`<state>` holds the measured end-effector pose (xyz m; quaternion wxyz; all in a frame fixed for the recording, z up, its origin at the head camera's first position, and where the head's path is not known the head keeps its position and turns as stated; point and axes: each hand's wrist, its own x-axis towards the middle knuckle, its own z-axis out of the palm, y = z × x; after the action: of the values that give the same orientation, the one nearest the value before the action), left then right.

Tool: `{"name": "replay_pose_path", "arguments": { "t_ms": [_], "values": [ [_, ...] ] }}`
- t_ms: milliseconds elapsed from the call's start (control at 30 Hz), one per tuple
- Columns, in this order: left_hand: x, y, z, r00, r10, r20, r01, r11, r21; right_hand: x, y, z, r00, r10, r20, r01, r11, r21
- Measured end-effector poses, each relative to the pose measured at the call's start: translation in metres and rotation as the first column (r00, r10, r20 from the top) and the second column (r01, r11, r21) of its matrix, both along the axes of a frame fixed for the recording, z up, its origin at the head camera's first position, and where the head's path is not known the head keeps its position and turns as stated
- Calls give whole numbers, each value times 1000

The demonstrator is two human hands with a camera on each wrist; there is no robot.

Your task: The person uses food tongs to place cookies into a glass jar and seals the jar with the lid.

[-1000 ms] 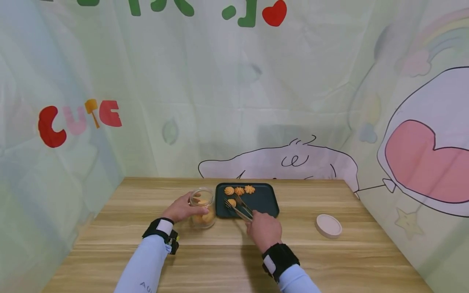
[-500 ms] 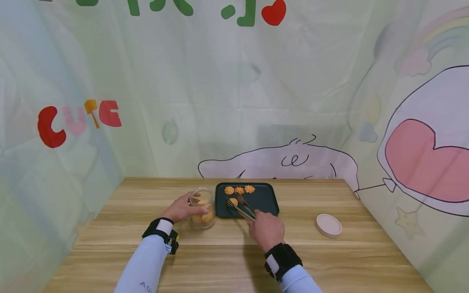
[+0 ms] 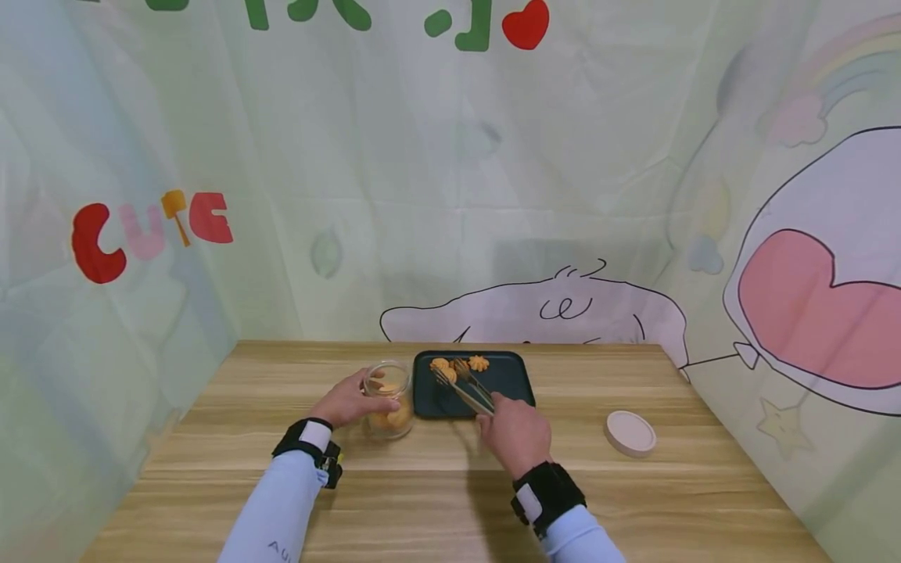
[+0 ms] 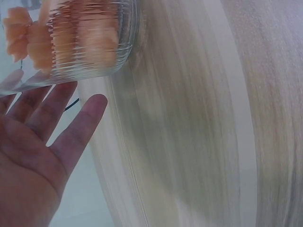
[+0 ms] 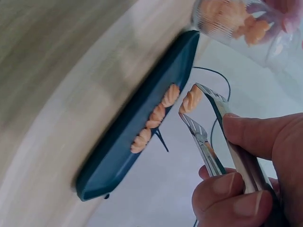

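Piped cookie (image 5: 191, 100) small, golden-orange, ridged in a spiral; pinched between the tines of metal fork-tipped tongs (image 5: 208, 152), just beside the tray's left-hand cookie in the head view. Right hand (image 3: 517, 434) squeezes the tongs, thumb on one arm, fingers against the other. Row of three cookies (image 5: 155, 117), same swirled, fluted kind, along the far side of the dark blue-green tray (image 3: 512, 391). Left hand (image 3: 348, 403) curls round a clear glass jar (image 3: 401, 422), upright left of the tray, thumb in front; ribbed wall, more orange cookies inside. Pale round lid (image 3: 630, 434) lies to the right on the wood-grain table (image 3: 422, 508). Writing: "CUTE" (image 3: 209, 218) in red, pink and orange on the wall cloth (image 3: 422, 195); green characters above, too cropped to read; left light-blue sleeve (image 3: 274, 508) shows "AU", remainder unclear.
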<state>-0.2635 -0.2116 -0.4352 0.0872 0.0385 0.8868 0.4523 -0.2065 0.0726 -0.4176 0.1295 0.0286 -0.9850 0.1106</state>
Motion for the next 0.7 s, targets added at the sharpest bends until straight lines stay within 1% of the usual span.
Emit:
{"name": "replay_pose_path", "arguments": {
  "t_ms": [333,500,700],
  "values": [
    [1,1,2,1000,-4,3,4,1000,-8,1,-1,19,999,13,42,-11,999,-32],
    [4,2,5,1000,-11,-2,10,1000,-18,4,-3,28,999,14,41,-13,999,-40],
    [7,3,9,1000,-21,-9,21,1000,-19,8,-5,37,1000,20,9,-19,999,-39]
  ]
}}
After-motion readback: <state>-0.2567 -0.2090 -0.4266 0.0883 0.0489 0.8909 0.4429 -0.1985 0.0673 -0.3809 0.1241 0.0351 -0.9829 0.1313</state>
